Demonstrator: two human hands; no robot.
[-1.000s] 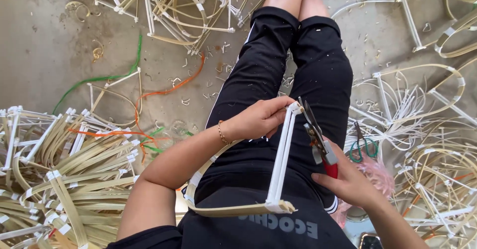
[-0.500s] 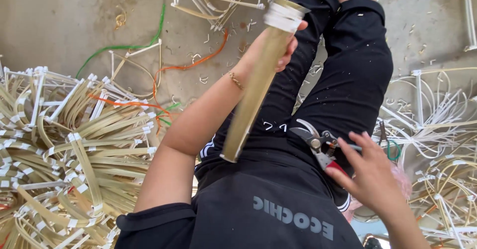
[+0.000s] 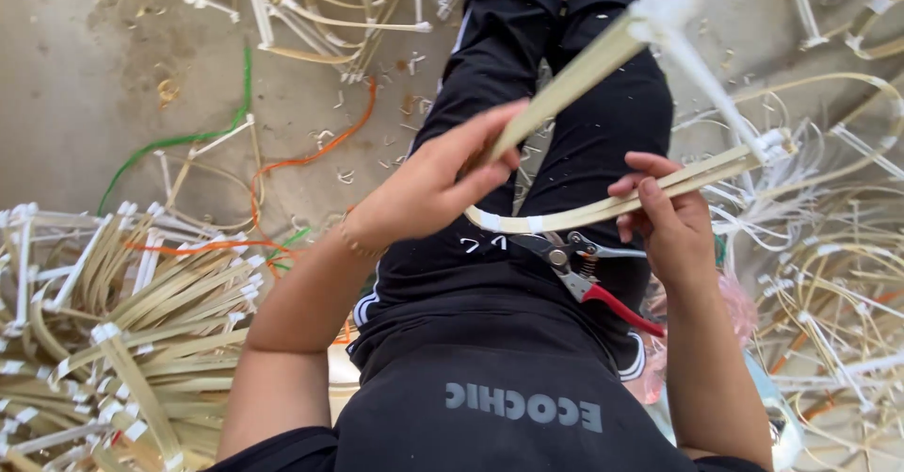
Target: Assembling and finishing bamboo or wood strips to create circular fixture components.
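Note:
My left hand [image 3: 438, 185] grips one limb of a bent bamboo-strip frame [image 3: 574, 67] bound with white tape, over my lap in black shorts. My right hand [image 3: 670, 222] holds the frame's other limb [image 3: 697, 178] between thumb and fingers. The same right hand also carries red-handled pruning shears [image 3: 589, 279], which hang below the frame with the blades pointing left. The frame's far taped corner [image 3: 664, 6] is blurred.
A heap of taped bamboo frames [image 3: 113, 331] lies on the concrete floor at my left. More frames [image 3: 838, 274] spread at the right and along the top [image 3: 311, 6]. Green [image 3: 179, 140] and orange [image 3: 320, 152] cords trail across the floor.
My left hand has swung the frame round from upright to lie across my lap. My right hand, with the shears, has risen and taken hold of the frame's right limb.

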